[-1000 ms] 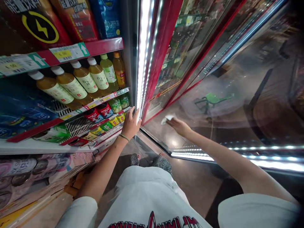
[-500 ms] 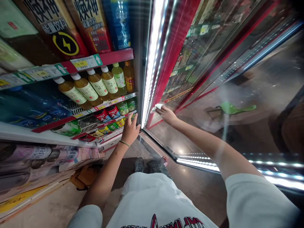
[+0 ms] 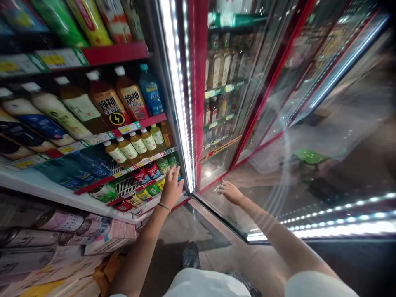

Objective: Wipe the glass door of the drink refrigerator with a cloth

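My right hand (image 3: pixel 231 192) holds a small white wipe (image 3: pixel 218 189), a tissue or thin cloth, against the clear glass door (image 3: pixel 236 220) of a drinks cooler. Only a little of the wipe shows past my fingertips, low on the pane. The door stands open, its lit strip (image 3: pixel 181 99) running down the hinge side. My left hand (image 3: pixel 172 189) has its fingers apart by the cooler's lower shelves, close to the green-labelled drinks (image 3: pixel 163 166). Whether its fingertips touch the shelf edge, I cannot tell.
Bottled drinks (image 3: pixel 140 142) fill the shelves on the left. Pink packs (image 3: pixel 93 229) are stacked beside the cooler at lower left. Past the glass are a red-framed cooler (image 3: pixel 262 105) and a green stool-like thing (image 3: pixel 311 156). Bright lights (image 3: pixel 349 227) line the door's outer edge.
My right hand and the wipe have moved down the glass, away from the red frame behind it. The view has shifted, showing more upper shelves. My left hand stays near the lower shelves.
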`<state>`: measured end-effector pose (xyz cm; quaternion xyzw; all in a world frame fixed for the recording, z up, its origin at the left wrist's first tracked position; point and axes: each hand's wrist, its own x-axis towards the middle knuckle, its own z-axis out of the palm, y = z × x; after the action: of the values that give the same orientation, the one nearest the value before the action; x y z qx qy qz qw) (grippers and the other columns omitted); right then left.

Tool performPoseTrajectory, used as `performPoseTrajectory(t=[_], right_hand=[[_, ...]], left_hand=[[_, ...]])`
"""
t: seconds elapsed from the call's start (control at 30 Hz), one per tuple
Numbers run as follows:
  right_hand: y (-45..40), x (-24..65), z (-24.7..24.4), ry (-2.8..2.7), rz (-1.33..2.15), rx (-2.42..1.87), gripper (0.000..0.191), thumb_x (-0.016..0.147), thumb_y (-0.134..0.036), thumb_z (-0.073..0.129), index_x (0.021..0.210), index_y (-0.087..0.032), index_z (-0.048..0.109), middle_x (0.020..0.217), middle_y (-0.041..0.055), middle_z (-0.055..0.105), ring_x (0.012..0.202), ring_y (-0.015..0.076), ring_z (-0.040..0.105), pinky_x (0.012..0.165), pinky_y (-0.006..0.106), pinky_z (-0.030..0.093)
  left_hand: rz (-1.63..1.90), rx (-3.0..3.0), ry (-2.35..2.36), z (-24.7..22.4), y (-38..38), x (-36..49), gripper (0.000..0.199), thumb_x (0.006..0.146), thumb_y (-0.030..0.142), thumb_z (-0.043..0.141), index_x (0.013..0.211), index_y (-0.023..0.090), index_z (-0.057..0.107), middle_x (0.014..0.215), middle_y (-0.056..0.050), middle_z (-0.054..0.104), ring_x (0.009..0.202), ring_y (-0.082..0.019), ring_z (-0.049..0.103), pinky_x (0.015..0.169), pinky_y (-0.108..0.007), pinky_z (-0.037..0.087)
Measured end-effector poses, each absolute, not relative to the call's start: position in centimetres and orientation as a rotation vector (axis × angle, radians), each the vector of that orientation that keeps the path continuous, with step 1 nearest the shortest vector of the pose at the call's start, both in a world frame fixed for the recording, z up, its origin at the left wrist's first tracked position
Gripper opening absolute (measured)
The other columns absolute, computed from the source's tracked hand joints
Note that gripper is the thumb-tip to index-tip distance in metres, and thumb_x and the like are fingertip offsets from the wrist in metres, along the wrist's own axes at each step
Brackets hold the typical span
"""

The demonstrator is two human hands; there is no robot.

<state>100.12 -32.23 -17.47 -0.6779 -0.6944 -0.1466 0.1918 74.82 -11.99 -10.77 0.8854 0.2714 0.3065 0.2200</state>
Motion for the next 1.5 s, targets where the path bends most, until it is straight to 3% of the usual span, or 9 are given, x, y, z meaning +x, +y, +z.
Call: performPoseTrajectory(t=[0.1,0.17,0.3,0.43,0.57,0.73,1.03,1.23,1.5], right_hand=[[-37.4,99.1,-13.6,-1.794,-0.630,-1.826,0.029,0.101,-0.009,0.050,0.100,-0.028,0.072,0.091,0.0021,0.075,0.080,0.0194,0.069,0.069,0.033,0.056],[-41.8,98.6,-10.0,-1.696,-0.734,-1.763,0.032,0.100,-0.009,0.048,0.107,-0.030,0.070,0.098,0.0037,0.076,0.087,0.0240,0.070,0.072,0.039,0.057],[-53.7,98.9,-1.4,-1.501,-0.875,-1.494,0.033,0.095,-0.015,0.051,0.117,-0.036,0.064,0.106,0.0038,0.072,0.095,0.0312,0.068,0.082,0.051,0.055],[-63.7,102.5,6.6,-1.157,-1.031,-1.334,0.005,0.092,-0.033,0.064,0.096,-0.036,0.066,0.095,0.0035,0.067,0.090,0.0327,0.063,0.089,0.056,0.048],[-66.2,107.6,11.8,-0.663,-0.785,-1.107,0.030,0.093,-0.046,0.068,0.070,-0.028,0.061,0.075,0.0020,0.059,0.076,0.0251,0.059,0.081,0.048,0.049],[-64.0,110.0,13.4,-0.652,-0.216,-1.101,0.040,0.082,-0.058,0.075,0.103,-0.023,0.073,0.082,-0.0019,0.064,0.071,0.0145,0.058,0.065,0.028,0.044],[-64.7,102.1,13.5,-0.859,0.337,-1.100,0.041,0.082,-0.064,0.076,0.085,-0.023,0.074,0.060,-0.0046,0.054,0.047,0.0101,0.039,0.042,0.025,0.025],[-63.0,93.3,14.8,-1.248,0.432,-1.057,0.037,0.089,-0.058,0.071,0.080,-0.022,0.072,0.076,0.0005,0.068,0.067,0.0144,0.058,0.059,0.024,0.043],[-54.0,79.4,17.7,-1.960,0.561,-0.882,0.039,0.098,-0.054,0.056,0.117,-0.025,0.074,0.115,0.0073,0.078,0.094,0.0240,0.071,0.080,0.034,0.053]], left_hand=[[0.965,2.342,0.715,-8.7,-18.7,77.3,0.045,0.101,0.027,0.051,0.146,0.025,0.055,0.144,-0.013,0.061,0.139,-0.028,0.058,0.119,-0.052,0.048],[1.066,2.251,0.696,-7.6,-24.0,79.2,0.039,0.103,0.028,0.049,0.141,0.025,0.059,0.139,-0.012,0.066,0.133,-0.025,0.062,0.116,-0.049,0.051],[1.202,2.091,0.624,-5.0,-35.1,83.2,0.035,0.107,0.035,0.044,0.136,0.023,0.061,0.132,-0.012,0.071,0.122,-0.022,0.070,0.105,-0.043,0.060],[1.204,2.048,0.456,-0.9,-44.1,86.9,0.036,0.107,0.042,0.049,0.133,0.023,0.064,0.130,-0.013,0.072,0.119,-0.023,0.071,0.102,-0.042,0.062],[1.200,2.026,0.314,4.2,-49.5,89.7,0.041,0.106,0.046,0.050,0.138,0.022,0.061,0.138,-0.015,0.067,0.125,-0.025,0.068,0.107,-0.044,0.059],[1.233,2.023,0.204,9.5,-54.5,90.1,0.052,0.104,0.050,0.054,0.150,0.026,0.049,0.144,-0.014,0.062,0.127,-0.025,0.065,0.109,-0.050,0.056],[1.289,2.153,0.310,11.6,-59.0,80.4,0.060,0.103,0.048,0.057,0.158,0.031,0.039,0.155,-0.012,0.053,0.141,-0.027,0.055,0.118,-0.050,0.049],[1.557,2.046,0.722,10.4,-59.1,72.5,0.060,0.101,0.049,0.060,0.156,0.029,0.043,0.157,-0.013,0.050,0.148,-0.030,0.047,0.124,-0.051,0.041],[1.742,1.702,1.070,10.7,-52.1,58.1,0.074,0.097,0.061,0.061,0.159,0.027,0.038,0.167,-0.010,0.042,0.156,-0.028,0.038,0.130,-0.046,0.032]])
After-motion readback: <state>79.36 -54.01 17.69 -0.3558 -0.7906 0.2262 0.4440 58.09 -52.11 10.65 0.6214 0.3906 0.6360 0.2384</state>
